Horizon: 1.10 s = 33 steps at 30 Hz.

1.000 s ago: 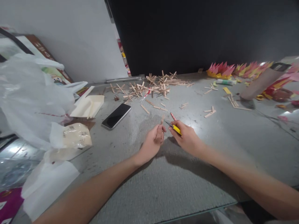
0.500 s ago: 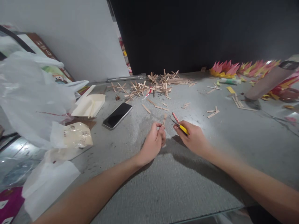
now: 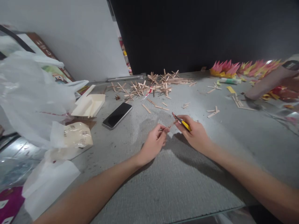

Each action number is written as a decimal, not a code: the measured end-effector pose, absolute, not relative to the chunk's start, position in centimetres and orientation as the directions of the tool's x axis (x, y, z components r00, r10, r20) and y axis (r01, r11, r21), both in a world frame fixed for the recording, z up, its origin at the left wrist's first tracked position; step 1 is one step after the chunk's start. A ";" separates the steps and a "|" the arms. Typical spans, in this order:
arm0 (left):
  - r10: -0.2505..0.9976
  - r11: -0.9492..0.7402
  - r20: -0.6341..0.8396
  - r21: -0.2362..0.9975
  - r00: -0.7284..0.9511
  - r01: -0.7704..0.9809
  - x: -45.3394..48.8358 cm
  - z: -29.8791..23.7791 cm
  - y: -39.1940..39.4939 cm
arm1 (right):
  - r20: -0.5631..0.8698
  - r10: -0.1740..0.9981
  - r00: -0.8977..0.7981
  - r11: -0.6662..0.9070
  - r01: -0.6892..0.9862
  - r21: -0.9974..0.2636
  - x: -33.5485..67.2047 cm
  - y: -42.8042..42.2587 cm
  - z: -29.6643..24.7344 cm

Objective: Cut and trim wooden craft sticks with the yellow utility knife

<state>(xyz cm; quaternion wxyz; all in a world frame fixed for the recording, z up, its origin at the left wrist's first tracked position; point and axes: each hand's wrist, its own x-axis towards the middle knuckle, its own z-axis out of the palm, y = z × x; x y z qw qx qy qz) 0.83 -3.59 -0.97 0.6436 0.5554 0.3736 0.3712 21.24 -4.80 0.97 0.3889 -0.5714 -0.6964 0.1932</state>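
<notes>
My left hand [image 3: 153,141] is closed in a pinch on one end of a small flat wooden stick [image 3: 173,124], which points toward the other hand. My right hand [image 3: 197,135] is closed around a yellow-handled tool [image 3: 186,125] with a thin dark tip; I cannot tell its exact kind. A slim red-patterned thing [image 3: 173,114] shows beside that tip. The stick's far end meets the fingertips of my right hand. Both hands are just above the grey tabletop [image 3: 149,186]. Short loose wooden sticks [image 3: 161,108] lie beyond them.
A pile of wooden sticks [image 3: 163,82] spreads along the back. On the left are a phone [image 3: 117,115], a paper tray [image 3: 92,104] and a white plastic bag [image 3: 35,99]. Pink-and-yellow paper flowers [image 3: 224,70] and a grey-brown cylinder [image 3: 268,79] stand at the right.
The stick in my left hand has swung from upright to lying toward the right. My right hand has tilted the tool, and its fingertips now meet the stick.
</notes>
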 end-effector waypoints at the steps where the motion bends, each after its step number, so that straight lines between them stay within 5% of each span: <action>1: 0.896 0.090 -0.062 0.995 0.441 -0.043 0.8 -0.9 -3.6 | 0.302 0.952 -0.052 0.264 0.640 -0.722 21.2 -4.7 1.1; 10: 0.907 -0.049 -0.025 0.985 0.421 0.164 0.6 -0.1 -4.0 | 0.167 0.962 -0.217 0.262 0.551 -0.792 21.7 -4.5 2.6; 17: 0.901 -0.154 0.041 0.961 0.431 0.230 0.5 0.2 -3.7 | 0.102 0.978 -0.179 0.189 0.583 -0.790 21.7 -4.4 2.6; 21: 0.888 -0.379 0.230 0.858 0.399 0.348 0.2 0.5 -2.7 | 0.155 0.971 -0.183 0.238 0.669 -0.704 21.8 -4.5 2.2; 27: 0.929 -0.363 0.260 0.775 0.263 0.517 -0.8 0.0 -0.9 | 0.179 0.960 -0.216 0.281 0.737 -0.615 21.0 -6.4 1.0; 33: 0.916 -0.400 0.319 0.690 0.242 0.603 -1.2 -0.5 -0.1 | 0.176 0.932 -0.316 0.361 0.848 -0.389 19.8 -7.9 0.1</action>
